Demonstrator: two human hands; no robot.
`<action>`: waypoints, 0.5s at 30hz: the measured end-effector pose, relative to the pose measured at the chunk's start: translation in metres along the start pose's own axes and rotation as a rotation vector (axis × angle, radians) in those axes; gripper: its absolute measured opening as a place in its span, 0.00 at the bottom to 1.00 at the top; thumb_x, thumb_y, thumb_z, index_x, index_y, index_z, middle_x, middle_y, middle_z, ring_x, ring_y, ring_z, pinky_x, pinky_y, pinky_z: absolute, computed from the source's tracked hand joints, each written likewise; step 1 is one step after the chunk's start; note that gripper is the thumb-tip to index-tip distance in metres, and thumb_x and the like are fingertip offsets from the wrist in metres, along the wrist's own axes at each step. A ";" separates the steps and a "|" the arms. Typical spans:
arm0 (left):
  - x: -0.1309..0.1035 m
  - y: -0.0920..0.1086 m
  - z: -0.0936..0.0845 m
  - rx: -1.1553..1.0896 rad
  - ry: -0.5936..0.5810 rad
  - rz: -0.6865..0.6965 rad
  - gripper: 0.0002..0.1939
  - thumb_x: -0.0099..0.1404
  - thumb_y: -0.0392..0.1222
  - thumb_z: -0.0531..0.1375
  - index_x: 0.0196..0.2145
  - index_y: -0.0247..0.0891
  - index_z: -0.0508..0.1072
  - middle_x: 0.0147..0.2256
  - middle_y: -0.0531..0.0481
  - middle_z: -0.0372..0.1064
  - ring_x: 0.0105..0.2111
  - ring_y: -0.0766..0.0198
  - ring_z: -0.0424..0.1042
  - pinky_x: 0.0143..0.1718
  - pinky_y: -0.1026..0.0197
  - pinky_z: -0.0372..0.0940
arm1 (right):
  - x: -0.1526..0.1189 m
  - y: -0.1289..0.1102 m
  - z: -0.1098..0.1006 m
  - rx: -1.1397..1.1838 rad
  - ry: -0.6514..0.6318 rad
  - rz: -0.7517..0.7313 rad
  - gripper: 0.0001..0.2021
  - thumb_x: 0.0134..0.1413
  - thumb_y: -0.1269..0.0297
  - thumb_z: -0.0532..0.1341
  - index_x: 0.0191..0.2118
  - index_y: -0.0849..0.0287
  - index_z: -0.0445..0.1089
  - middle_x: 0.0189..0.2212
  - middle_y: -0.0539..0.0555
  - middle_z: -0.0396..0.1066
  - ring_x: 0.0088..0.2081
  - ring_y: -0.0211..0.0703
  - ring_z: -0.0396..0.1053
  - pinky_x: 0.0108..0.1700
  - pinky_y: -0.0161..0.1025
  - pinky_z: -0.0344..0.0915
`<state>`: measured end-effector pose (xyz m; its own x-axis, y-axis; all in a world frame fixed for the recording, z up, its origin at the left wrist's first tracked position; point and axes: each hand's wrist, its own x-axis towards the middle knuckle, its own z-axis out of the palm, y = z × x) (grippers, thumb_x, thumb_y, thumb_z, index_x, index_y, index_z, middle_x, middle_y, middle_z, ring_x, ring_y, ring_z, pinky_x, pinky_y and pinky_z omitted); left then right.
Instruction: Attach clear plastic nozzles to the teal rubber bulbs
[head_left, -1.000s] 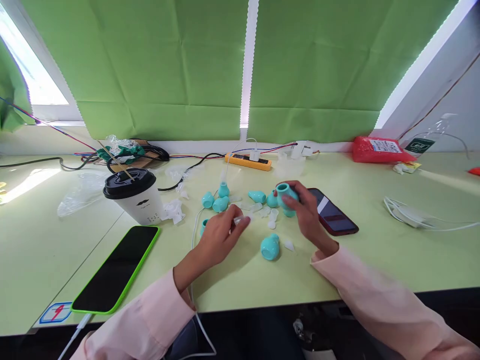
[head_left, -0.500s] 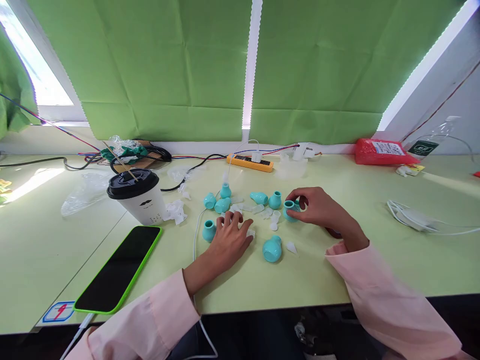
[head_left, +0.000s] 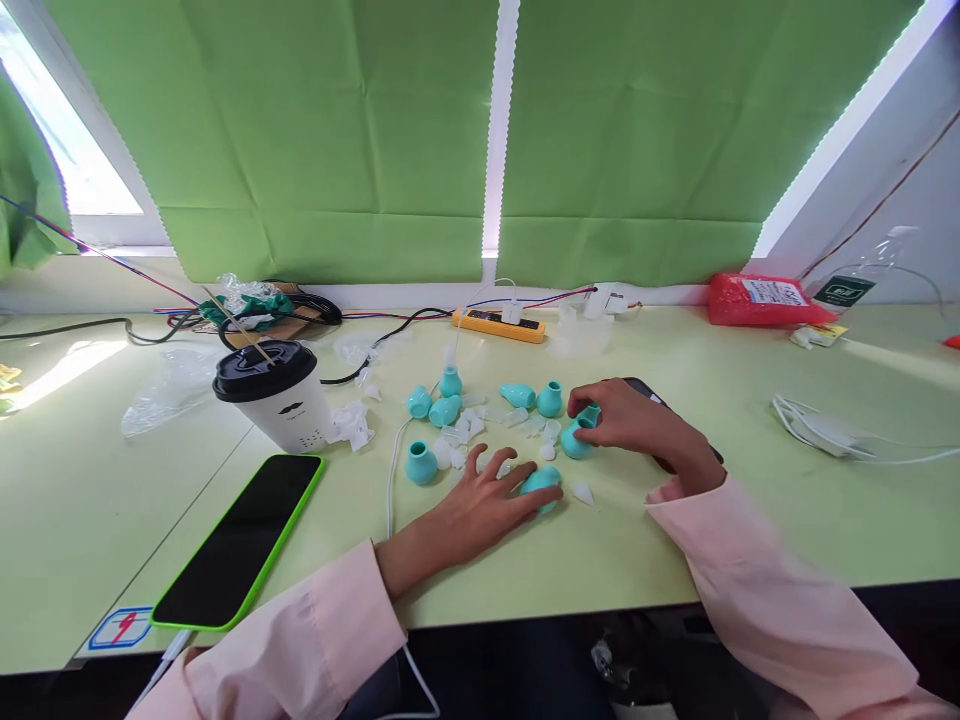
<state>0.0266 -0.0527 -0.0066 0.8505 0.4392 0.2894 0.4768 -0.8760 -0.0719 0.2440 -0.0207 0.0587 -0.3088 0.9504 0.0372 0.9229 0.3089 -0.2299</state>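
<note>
Several small turquoise bottles lie or stand mid-table among translucent white plastic pieces (head_left: 516, 416). My left hand (head_left: 480, 500), fingers spread, touches a lying turquoise bottle (head_left: 541, 480) with its thumb and fingertips. Farther right, my right hand (head_left: 626, 415) has its fingers closed on another turquoise bottle (head_left: 576, 440); one more turquoise piece shows behind it, partly hidden by the fingers. An upright bottle (head_left: 421, 463) is left of my left hand. Beyond it are a bottle with a clear tip (head_left: 451, 382) and two lying ones. Another bottle (head_left: 550, 399) stands beside a lying one (head_left: 517, 396).
At left are a green-edged phone (head_left: 240, 540) and a lidded paper cup (head_left: 289, 400). An orange power strip (head_left: 499, 325) sits at the back. A dark phone (head_left: 646, 390) lies partly under my right arm. A red package (head_left: 765, 300) and white cable (head_left: 821, 430) are at right.
My left hand has moved right, from beside the upright bottle to the lying one. My right hand has shifted slightly with its bottle, and more of the dark phone shows.
</note>
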 end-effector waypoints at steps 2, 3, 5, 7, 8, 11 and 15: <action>0.000 -0.002 0.005 0.056 0.013 -0.037 0.16 0.63 0.40 0.44 0.49 0.49 0.56 0.45 0.47 0.58 0.46 0.54 0.54 0.44 0.44 0.49 | -0.002 -0.004 -0.004 -0.027 0.026 0.010 0.09 0.38 0.62 0.57 0.30 0.58 0.66 0.31 0.52 0.68 0.34 0.44 0.65 0.31 0.35 0.59; 0.000 -0.004 0.007 0.087 0.026 -0.063 0.16 0.63 0.39 0.44 0.48 0.48 0.56 0.44 0.46 0.59 0.46 0.54 0.54 0.43 0.44 0.50 | -0.003 -0.009 -0.007 -0.049 0.054 0.024 0.10 0.39 0.61 0.56 0.31 0.58 0.66 0.30 0.52 0.69 0.34 0.44 0.65 0.32 0.36 0.59; 0.000 -0.006 0.010 0.147 0.058 -0.138 0.16 0.62 0.37 0.46 0.48 0.49 0.57 0.44 0.45 0.58 0.46 0.52 0.54 0.42 0.43 0.50 | -0.002 -0.021 -0.010 -0.103 0.127 0.031 0.11 0.42 0.60 0.55 0.34 0.58 0.66 0.30 0.53 0.69 0.33 0.45 0.65 0.32 0.37 0.59; 0.000 -0.008 0.012 0.192 0.098 -0.235 0.17 0.61 0.36 0.47 0.48 0.49 0.57 0.45 0.45 0.57 0.47 0.50 0.54 0.42 0.42 0.51 | 0.004 -0.037 -0.010 -0.135 0.177 -0.056 0.11 0.46 0.62 0.53 0.37 0.58 0.65 0.31 0.54 0.69 0.31 0.44 0.66 0.31 0.37 0.59; 0.001 -0.009 0.012 0.208 0.115 -0.281 0.17 0.60 0.36 0.48 0.47 0.49 0.58 0.45 0.44 0.57 0.47 0.49 0.53 0.41 0.42 0.51 | 0.009 -0.045 -0.009 -0.135 0.184 -0.147 0.11 0.47 0.65 0.52 0.38 0.58 0.65 0.31 0.54 0.69 0.30 0.43 0.66 0.32 0.37 0.59; 0.001 -0.010 0.011 0.260 0.149 -0.375 0.19 0.59 0.34 0.49 0.47 0.49 0.58 0.48 0.43 0.55 0.48 0.48 0.54 0.41 0.41 0.51 | 0.033 -0.064 -0.001 -0.087 0.218 -0.351 0.16 0.48 0.66 0.52 0.45 0.59 0.61 0.37 0.55 0.68 0.33 0.44 0.66 0.33 0.38 0.59; 0.001 -0.013 0.008 0.324 0.131 -0.428 0.23 0.57 0.27 0.47 0.49 0.46 0.57 0.49 0.41 0.55 0.48 0.48 0.55 0.42 0.41 0.52 | 0.075 -0.072 0.009 0.002 0.333 -0.309 0.32 0.43 0.62 0.57 0.55 0.60 0.45 0.44 0.61 0.61 0.42 0.50 0.62 0.39 0.43 0.59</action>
<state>0.0224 -0.0393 -0.0128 0.5409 0.6958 0.4726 0.8355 -0.5094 -0.2061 0.1524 0.0279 0.0693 -0.4784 0.7736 0.4154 0.7985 0.5801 -0.1608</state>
